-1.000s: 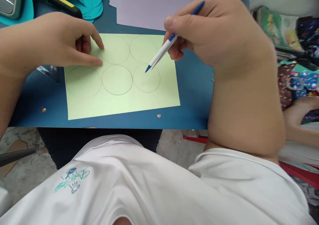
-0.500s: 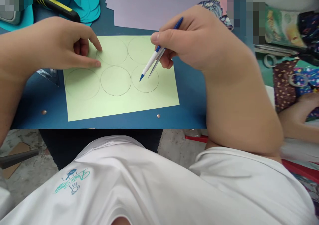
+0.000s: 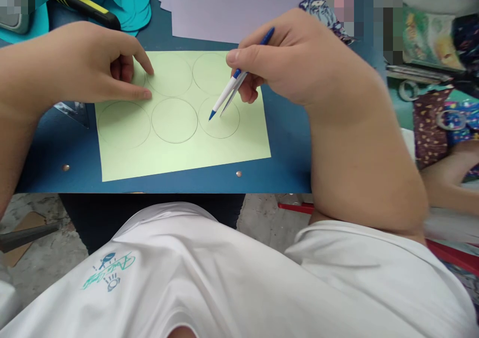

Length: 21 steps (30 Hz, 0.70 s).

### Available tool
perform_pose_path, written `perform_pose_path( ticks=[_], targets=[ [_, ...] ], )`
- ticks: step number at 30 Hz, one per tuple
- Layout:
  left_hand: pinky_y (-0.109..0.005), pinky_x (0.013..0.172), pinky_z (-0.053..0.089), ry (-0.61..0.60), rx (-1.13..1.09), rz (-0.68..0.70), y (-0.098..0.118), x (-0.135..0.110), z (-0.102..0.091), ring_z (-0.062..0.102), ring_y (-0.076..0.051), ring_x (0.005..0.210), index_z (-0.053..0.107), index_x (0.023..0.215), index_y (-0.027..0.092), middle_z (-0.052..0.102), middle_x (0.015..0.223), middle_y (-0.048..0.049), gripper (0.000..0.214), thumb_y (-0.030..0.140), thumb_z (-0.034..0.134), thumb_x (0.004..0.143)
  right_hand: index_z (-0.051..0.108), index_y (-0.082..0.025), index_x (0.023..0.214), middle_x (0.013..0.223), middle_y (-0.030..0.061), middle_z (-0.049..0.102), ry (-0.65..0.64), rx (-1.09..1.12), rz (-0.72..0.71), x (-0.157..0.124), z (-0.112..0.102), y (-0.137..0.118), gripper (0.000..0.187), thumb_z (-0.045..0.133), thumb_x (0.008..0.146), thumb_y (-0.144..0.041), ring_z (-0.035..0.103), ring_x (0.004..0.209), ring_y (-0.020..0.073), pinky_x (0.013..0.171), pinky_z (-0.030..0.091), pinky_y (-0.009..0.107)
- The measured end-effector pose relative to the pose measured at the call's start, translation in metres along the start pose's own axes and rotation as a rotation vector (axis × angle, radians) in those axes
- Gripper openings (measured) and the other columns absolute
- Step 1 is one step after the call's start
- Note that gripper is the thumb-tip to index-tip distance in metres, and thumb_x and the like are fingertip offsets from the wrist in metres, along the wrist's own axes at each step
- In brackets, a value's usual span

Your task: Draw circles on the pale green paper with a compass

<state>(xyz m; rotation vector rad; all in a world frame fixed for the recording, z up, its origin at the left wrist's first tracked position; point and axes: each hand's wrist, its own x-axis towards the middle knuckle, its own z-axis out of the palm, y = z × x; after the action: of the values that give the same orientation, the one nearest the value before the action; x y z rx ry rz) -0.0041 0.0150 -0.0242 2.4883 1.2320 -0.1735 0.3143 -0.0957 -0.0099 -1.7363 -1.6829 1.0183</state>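
A pale green sheet of paper (image 3: 179, 161) lies on the blue table, with several thin circles drawn on it in two rows. My left hand (image 3: 101, 66) rests on the sheet's left part, thumb and index finger spread flat and the other fingers curled under. Between the thumb and fingers of my right hand (image 3: 277, 63) is a drawing compass (image 3: 229, 101), made up of a blue-and-white pen and a thin metal leg. Its two points sit close together over the lower right circle. Whether they touch the paper, I cannot tell.
Lilac sheets (image 3: 220, 13) lie behind the green paper. At the back left are turquoise cut-outs (image 3: 136, 13) and a black-and-yellow cutter (image 3: 92, 11). A clear set square (image 3: 77, 112) pokes out below my left wrist. Another person's arm (image 3: 449, 178) shows at right, near tape rolls (image 3: 408, 91).
The view has shifted very slightly. Both hands keep their poses, and the compass stays over the lower right circle.
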Motion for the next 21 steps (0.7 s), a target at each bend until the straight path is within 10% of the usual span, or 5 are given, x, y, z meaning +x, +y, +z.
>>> perform_pose_path(
  ticks=[14,21],
  targets=[
    [-0.038,0.088,0.041,0.019,0.007,0.002,-0.002,0.003,0.003,0.068,-0.025,0.088,0.087,0.142,0.02,0.078,0.108,-0.0061,0.087,0.08,0.062,0.084,0.076,-0.022,0.068,0.058,-0.0042,0.065,-0.063,-0.246,-0.007,-0.024,0.011,-0.028,0.058,0.075,0.125,-0.011,0.055,0.055,0.0126,0.059,0.04,0.034],
    [-0.038,0.088,0.042,-0.042,-0.015,0.004,-0.001,-0.002,-0.003,0.067,-0.025,0.092,0.085,0.152,0.021,0.079,0.112,-0.0062,0.075,0.07,0.068,0.097,0.075,-0.025,0.065,0.06,0.0008,0.068,-0.044,-0.092,-0.14,-0.002,0.015,0.001,0.068,0.081,0.13,-0.042,0.055,0.058,0.0149,0.069,0.049,0.035]
  ],
)
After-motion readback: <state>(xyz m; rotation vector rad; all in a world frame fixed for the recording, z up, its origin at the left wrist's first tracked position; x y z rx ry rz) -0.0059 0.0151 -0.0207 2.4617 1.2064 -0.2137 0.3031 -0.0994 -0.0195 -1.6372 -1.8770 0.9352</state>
